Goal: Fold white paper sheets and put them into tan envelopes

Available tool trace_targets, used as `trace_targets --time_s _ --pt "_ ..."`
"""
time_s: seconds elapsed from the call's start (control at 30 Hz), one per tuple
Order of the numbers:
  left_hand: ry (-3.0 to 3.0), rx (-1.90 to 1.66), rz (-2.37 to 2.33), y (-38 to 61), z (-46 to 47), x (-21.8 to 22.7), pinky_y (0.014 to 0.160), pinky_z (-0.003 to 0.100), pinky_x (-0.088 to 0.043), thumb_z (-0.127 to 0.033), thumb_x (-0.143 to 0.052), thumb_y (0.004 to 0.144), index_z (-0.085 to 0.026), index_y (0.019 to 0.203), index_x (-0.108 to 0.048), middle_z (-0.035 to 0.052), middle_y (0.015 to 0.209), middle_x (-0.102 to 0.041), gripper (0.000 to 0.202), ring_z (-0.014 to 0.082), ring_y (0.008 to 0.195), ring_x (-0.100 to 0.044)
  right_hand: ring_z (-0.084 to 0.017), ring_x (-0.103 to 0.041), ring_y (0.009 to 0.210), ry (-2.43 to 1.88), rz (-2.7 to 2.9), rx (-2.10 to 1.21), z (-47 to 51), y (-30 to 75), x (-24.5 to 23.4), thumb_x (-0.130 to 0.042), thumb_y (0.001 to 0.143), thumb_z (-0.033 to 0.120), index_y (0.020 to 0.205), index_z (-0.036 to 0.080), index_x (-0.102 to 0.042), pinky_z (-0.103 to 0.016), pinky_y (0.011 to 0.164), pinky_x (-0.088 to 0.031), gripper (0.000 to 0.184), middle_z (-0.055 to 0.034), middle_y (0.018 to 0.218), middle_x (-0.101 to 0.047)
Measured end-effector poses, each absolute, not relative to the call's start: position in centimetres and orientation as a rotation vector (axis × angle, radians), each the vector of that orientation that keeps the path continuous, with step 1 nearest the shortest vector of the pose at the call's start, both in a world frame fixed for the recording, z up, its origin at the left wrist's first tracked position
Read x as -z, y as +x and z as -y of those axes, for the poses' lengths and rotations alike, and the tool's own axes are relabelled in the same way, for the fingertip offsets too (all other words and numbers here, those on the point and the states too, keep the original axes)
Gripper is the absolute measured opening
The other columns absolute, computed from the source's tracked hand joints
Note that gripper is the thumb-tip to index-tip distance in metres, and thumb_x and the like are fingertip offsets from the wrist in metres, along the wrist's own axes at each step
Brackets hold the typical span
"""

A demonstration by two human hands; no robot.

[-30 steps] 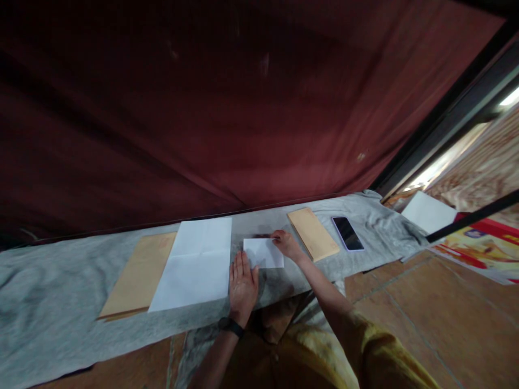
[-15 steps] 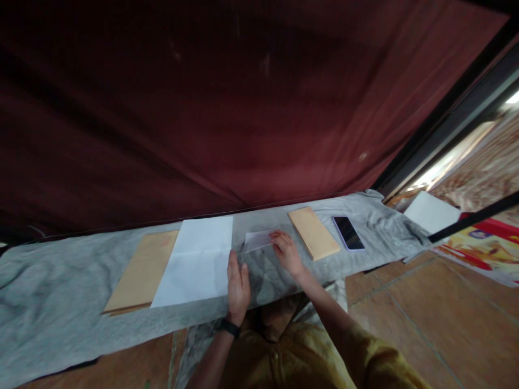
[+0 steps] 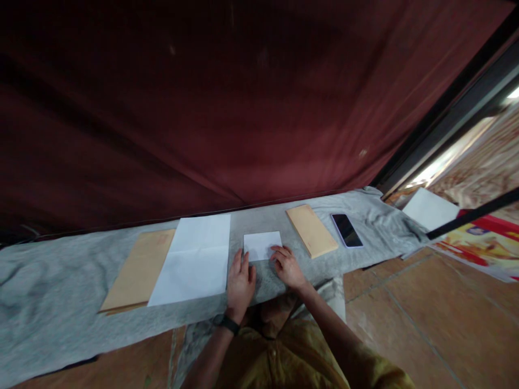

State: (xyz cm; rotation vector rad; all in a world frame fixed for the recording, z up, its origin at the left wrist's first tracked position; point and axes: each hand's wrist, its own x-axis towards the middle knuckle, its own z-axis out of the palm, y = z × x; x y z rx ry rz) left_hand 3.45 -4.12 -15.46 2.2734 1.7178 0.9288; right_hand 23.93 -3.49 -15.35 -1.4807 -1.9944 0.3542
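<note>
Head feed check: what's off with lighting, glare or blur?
Head view: dim, the red cloth fading to near-black upper left; head view: glare along the bright strip at right; head view: small white paper fairly clear, but print on the right envelope too soft to read.

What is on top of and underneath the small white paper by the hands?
The fingertips of the right hand lie over the near right corner of the small white paper. Gray cloth shows around it; whatever is directly underneath is covered.
</note>
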Motion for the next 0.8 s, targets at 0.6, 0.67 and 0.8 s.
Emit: trace_targets --time_s 0.6,0.67,0.8 --pt "2.572 -0.521 -1.516 8.9 2.1 14.9 0.123 0.051 -0.029 -0.03 -0.032 0.102 -0.016 0.153 -0.04 0.0121 0.161 -0.039 0.054 0.0279 0.152 -0.029 -0.023 -0.044 0.142 -1.739 2.019 -0.217 4.2 23.3 15.1 -0.038 0.101 0.018 0.145 0.016 -0.053 -0.044 0.121 -0.03 0.046 -0.0104 0.151 -0.052" --pt "2.561 -0.488 -1.564 9.2 1.9 14.8 0.123 0.051 -0.027 -0.031 -0.033 0.102 -0.016 0.153 -0.04 0.013 0.161 -0.038 0.054 0.0286 0.152 -0.029 -0.025 -0.04 0.145 -1.813 2.015 -0.185 4.2 23.2 15.2 -0.038 0.101 0.019 0.148 0.015 -0.05 -0.045 0.122 -0.028 0.048 -0.011 0.155 -0.047" --pt "2.505 -0.436 -1.705 9.0 1.7 15.0 0.123 0.051 -0.026 -0.032 -0.037 0.101 -0.012 0.155 -0.036 0.017 0.163 -0.031 0.057 0.0292 0.153 -0.026 -0.028 -0.039 0.146 -1.907 1.987 -0.109 4.1 22.7 15.4 -0.038 0.103 0.025 0.148 0.013 -0.049 -0.048 0.121 -0.026 0.048 -0.0129 0.156 -0.045"
